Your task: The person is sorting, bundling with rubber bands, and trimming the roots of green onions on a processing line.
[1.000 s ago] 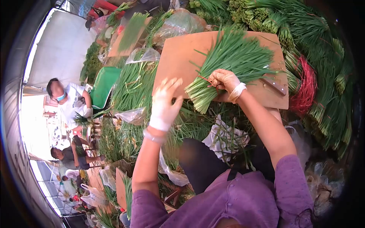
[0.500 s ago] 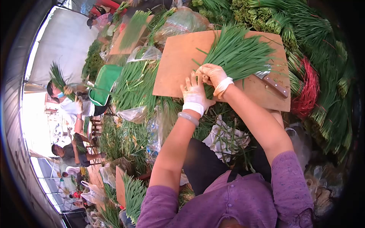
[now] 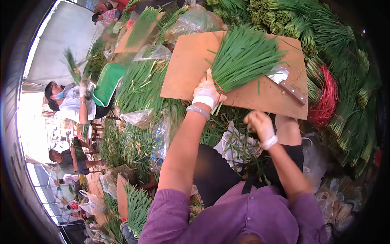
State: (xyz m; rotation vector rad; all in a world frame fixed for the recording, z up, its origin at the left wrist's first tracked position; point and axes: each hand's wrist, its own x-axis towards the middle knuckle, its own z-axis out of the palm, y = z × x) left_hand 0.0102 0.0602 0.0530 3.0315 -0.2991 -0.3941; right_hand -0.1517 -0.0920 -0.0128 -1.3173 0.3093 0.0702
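Note:
My left hand (image 3: pixel 206 90), in a whitish glove taped at the wrist, grips the stalk end of a bunch of garlic chives (image 3: pixel 248 59). The green leaves fan out across a tan board (image 3: pixel 187 65). A thin red tie (image 3: pixel 218 86) shows round the stalks beside my fingers. Clear of the bunch, my right hand (image 3: pixel 261 125) is below the board's near edge, its gloved fingers curled together and slightly blurred; whether anything is in them is hidden. A knife (image 3: pixel 293 92) with a brown handle lies at the board's right side.
Red ties (image 3: pixel 327 97) hang by stacked chive bunches (image 3: pixel 345 61) at the right. Loose chives (image 3: pixel 142 85) and plastic bags (image 3: pixel 195 22) lie left of the board. A white cloth (image 3: pixel 233 146) strewn with cut leaves is near my lap. A co-worker (image 3: pixel 69 99) holds chives beside a green chair (image 3: pixel 109 83).
My right hand has left the bunch and moved down toward my lap. My left hand now holds the stalks alone, and the red tie has come into sight.

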